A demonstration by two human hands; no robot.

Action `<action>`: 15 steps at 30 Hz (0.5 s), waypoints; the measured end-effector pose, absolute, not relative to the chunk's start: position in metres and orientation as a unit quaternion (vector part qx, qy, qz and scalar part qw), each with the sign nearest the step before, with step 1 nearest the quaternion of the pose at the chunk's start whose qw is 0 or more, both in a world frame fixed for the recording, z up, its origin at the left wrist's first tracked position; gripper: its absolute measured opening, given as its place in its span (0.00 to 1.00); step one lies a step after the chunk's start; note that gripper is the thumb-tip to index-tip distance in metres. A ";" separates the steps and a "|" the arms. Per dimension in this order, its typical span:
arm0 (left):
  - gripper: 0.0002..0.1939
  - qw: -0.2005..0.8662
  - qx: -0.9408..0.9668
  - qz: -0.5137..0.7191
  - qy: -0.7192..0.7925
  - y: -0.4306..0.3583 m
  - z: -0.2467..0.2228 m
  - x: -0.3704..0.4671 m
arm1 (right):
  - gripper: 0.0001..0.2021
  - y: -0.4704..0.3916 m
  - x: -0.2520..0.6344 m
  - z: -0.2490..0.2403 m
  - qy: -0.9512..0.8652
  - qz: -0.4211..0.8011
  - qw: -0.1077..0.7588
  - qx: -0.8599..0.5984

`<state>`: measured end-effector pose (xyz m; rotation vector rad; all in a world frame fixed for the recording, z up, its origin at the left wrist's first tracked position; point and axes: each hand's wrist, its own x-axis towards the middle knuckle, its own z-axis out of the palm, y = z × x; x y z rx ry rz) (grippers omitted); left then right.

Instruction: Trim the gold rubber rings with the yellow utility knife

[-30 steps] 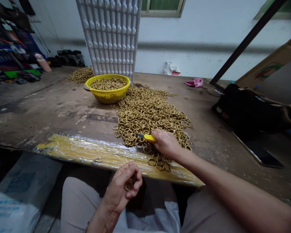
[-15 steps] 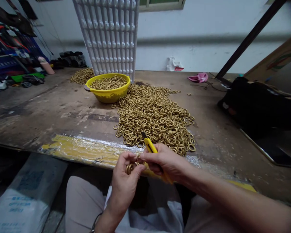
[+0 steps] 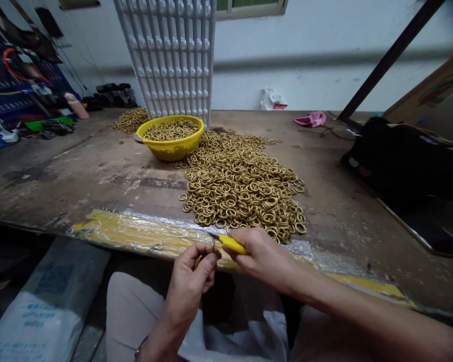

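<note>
My left hand [image 3: 194, 274] is closed on gold-coloured rings; one ring [image 3: 213, 245] stands upright, pinched between thumb and forefinger, and at least one more sits inside the curled fingers. My right hand [image 3: 266, 259] grips a yellow utility knife [image 3: 232, 244], its dark blade pointing left at the pinched ring. Whether the blade touches the ring I cannot tell. Just beyond both hands spreads a large pile of gold-coloured rings [image 3: 245, 186] on the worn wooden table [image 3: 86, 176].
A yellow basin [image 3: 169, 151] full of rings stands behind the pile's left side, before a stack of grey plastic trays [image 3: 173, 65]. Yellow tape [image 3: 136, 234] covers the table's front edge. A phone-like dark slab [image 3: 430, 236] and black cloth [image 3: 400, 161] lie right. A pink cloth [image 3: 311, 119] lies at the back.
The knife has swung from pointing up and away to pointing left, its blade now at the ring. My right fingers have drawn back from the ring, which stays in my left hand.
</note>
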<state>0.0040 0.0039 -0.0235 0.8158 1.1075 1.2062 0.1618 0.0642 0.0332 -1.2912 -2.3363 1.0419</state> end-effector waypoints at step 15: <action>0.06 0.576 0.431 0.515 0.466 0.002 -0.027 -0.004 | 0.06 0.056 0.159 0.027 -0.893 0.106 0.019 -0.438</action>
